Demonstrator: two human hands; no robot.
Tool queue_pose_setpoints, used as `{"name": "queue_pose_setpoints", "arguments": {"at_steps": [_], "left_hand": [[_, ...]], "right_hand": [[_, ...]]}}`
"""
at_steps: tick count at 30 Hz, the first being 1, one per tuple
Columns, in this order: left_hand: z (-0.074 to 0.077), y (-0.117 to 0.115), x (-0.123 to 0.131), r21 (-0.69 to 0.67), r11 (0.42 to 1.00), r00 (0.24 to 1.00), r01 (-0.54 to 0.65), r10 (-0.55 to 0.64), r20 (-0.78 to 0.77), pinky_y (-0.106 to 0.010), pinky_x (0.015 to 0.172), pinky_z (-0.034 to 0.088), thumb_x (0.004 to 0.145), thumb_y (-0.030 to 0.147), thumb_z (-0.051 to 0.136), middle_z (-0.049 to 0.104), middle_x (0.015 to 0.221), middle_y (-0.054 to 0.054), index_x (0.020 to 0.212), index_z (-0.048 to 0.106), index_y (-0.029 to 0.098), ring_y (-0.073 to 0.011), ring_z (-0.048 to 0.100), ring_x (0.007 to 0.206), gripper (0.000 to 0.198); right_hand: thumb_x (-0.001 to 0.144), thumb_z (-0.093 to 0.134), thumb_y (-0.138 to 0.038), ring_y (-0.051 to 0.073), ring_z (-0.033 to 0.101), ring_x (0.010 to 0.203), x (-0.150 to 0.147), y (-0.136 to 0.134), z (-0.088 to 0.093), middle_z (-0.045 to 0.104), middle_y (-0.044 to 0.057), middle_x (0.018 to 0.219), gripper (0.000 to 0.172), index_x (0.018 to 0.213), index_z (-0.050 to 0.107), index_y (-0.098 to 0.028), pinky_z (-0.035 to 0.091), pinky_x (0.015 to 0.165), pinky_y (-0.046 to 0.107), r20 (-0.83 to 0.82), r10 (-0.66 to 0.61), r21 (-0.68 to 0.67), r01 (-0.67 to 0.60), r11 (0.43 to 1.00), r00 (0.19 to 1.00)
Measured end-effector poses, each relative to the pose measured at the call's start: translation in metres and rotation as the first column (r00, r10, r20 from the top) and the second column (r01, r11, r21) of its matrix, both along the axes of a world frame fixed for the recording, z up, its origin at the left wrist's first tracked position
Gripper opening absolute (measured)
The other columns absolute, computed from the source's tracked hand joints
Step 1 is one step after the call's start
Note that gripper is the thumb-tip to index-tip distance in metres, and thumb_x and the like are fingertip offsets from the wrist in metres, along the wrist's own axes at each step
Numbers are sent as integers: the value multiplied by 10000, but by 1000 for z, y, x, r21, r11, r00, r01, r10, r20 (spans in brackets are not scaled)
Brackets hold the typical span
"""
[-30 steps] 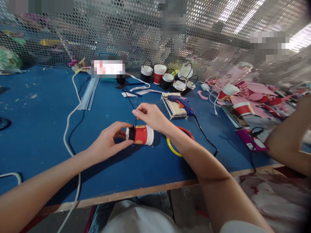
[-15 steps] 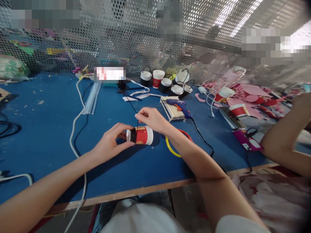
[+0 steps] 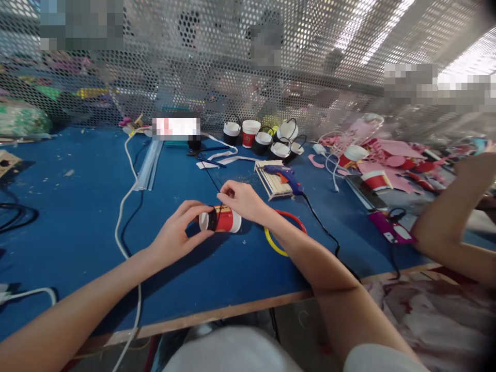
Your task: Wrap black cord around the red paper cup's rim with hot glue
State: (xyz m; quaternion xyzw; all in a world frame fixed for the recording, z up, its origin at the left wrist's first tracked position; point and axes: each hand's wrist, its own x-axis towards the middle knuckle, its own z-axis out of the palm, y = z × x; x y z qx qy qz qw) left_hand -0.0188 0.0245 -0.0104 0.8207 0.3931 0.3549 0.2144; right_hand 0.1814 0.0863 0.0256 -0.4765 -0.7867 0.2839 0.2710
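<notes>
A red and white paper cup (image 3: 227,220) lies on its side, with a black band of cord around one end. My left hand (image 3: 182,227) grips that end between thumb and fingers. Just above the cup, my right hand (image 3: 241,199) pinches a thin black cord (image 3: 211,178). One length of the cord runs down to the cup, and another trails up and left over the blue table.
Several cups with black wrapping and handles (image 3: 263,143) stand at the back by a perforated metal screen. A blue glue gun (image 3: 284,178) rests on a stick rack (image 3: 273,183). A red and yellow ring (image 3: 275,245) lies under my right forearm. A co-worker's arm (image 3: 445,222) is at right.
The view has shifted slightly. The cup has turned a little in my left hand, and my right hand stays close above it, still pinching the cord.
</notes>
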Motion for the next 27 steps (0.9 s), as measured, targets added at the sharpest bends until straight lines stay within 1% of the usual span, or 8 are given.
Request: {"name": "queue_pose_setpoints", "arguments": {"at_steps": [3,5,11,15,19,22,25,27], "left_hand": [[2,1,-2,36,998,998,-51,53,-35,-409,917,486,839,287,598,514,1149,-101,1173,506,209,-236,548,1070,355],[1,2,-4,19,997,997,-78,79,-15,-406,899,497,842,292,594,499,1154,-103,1179,497,207,-234,556,1055,360],[-3,4,-7,-49,992,992,-120,121,22,-396,833,531,836,309,604,494,1142,-98,1167,502,209,-231,576,1007,361],[-4,4,-5,-107,993,991,-56,69,118,-348,777,557,828,290,622,500,1113,-79,1167,496,227,-189,600,919,367],[-3,2,-3,-153,988,985,-9,35,170,-337,776,563,826,283,630,506,1089,-66,1156,504,232,-172,608,900,357],[-2,1,-3,-183,983,982,-1,36,188,-339,786,563,830,282,625,510,1092,-62,1162,501,233,-169,608,910,358],[-2,2,-2,-197,980,980,7,33,198,-344,789,567,834,283,619,518,1090,-67,1161,503,227,-169,608,910,352],[-3,2,-1,-191,982,980,11,27,195,-342,773,572,825,289,628,526,1083,-70,1156,509,226,-175,606,909,358]], "right_hand": [[797,519,-274,90,482,588,2,-1,1,568,-26,654,125,724,543,-176,348,584,235,-21,-31,33,31,999,999],[788,518,-261,91,479,585,3,-1,3,568,-25,653,110,720,543,-177,346,582,237,-10,-50,35,51,998,999],[759,539,-235,95,485,583,5,-7,15,560,-23,637,81,707,552,-174,342,563,237,15,-36,-37,36,999,999],[751,547,-241,86,448,558,8,-13,28,520,-38,602,85,694,546,-178,334,532,228,-36,19,-98,-22,995,999],[751,549,-249,85,442,548,13,-17,37,515,-42,592,87,693,539,-184,338,526,226,-36,-2,-54,0,999,999],[748,534,-218,91,458,547,22,-20,41,542,-34,596,68,687,534,-189,328,530,234,103,-8,-4,8,1000,995],[749,535,-217,113,491,567,30,-14,44,593,-3,625,94,662,550,-187,311,528,253,341,92,-73,-71,995,935],[780,543,-280,131,516,588,28,1,46,622,22,653,160,656,574,-183,314,535,265,430,147,-103,-113,988,891]]}}
